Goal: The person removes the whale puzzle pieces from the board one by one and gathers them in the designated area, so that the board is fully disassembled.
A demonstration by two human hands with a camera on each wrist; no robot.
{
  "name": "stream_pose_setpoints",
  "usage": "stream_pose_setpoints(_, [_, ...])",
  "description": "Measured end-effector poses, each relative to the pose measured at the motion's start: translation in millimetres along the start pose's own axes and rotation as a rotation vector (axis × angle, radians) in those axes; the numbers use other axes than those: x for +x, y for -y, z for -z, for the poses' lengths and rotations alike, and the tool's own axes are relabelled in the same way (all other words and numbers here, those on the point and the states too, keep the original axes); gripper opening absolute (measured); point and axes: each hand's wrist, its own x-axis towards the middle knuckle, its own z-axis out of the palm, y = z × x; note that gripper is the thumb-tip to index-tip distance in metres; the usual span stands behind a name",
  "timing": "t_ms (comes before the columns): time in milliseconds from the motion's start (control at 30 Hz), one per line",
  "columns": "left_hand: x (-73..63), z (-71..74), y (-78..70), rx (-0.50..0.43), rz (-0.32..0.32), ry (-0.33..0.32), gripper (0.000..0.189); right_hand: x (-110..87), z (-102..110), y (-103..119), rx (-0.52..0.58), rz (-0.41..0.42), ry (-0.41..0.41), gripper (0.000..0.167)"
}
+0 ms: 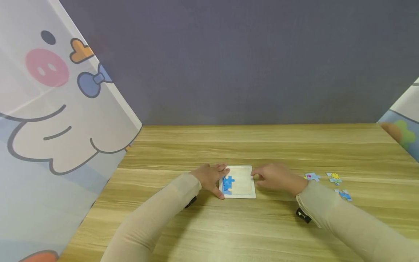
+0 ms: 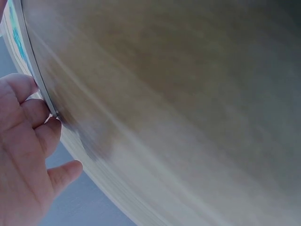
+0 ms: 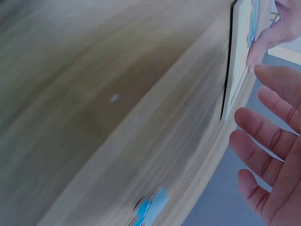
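A square, pale wooden puzzle tray [image 1: 243, 182] lies on the table, with joined blue puzzle pieces [image 1: 227, 185] along its left side. My left hand [image 1: 210, 178] holds the tray's left side, thumb at the near corner and fingers toward the far edge. In the left wrist view its fingertips [image 2: 37, 113] touch the tray's rim. My right hand [image 1: 276, 177] is at the tray's right edge, fingertips close to the rim. The right wrist view shows this hand's fingers [image 3: 263, 127] loosely bent and apart, with nothing visible between them.
To the right on the wooden table [image 1: 262, 233] lie loose puzzle pieces: one with a pink swirl [image 1: 313, 177], one group with a yellow sun [image 1: 334, 177], and a blue-and-white one [image 1: 343, 195] nearer. A grey panel [image 1: 248, 65] stands behind, a printed cartoon wall [image 1: 59, 127] at left.
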Motion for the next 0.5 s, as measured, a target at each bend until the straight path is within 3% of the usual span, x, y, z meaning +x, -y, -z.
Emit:
stream_pose_setpoints(200, [0.1, -0.5, 0.0, 0.012, 0.008, -0.005, 0.103, 10.8, -4.2, 7.3, 0.019, 0.011, -0.006, 0.023])
stream_pose_setpoints(500, [-0.9, -1.1, 1.1, 0.017, 0.001, -0.014, 0.103, 28.2, -8.4, 26.7, -0.016, -0.082, 0.046, 0.023])
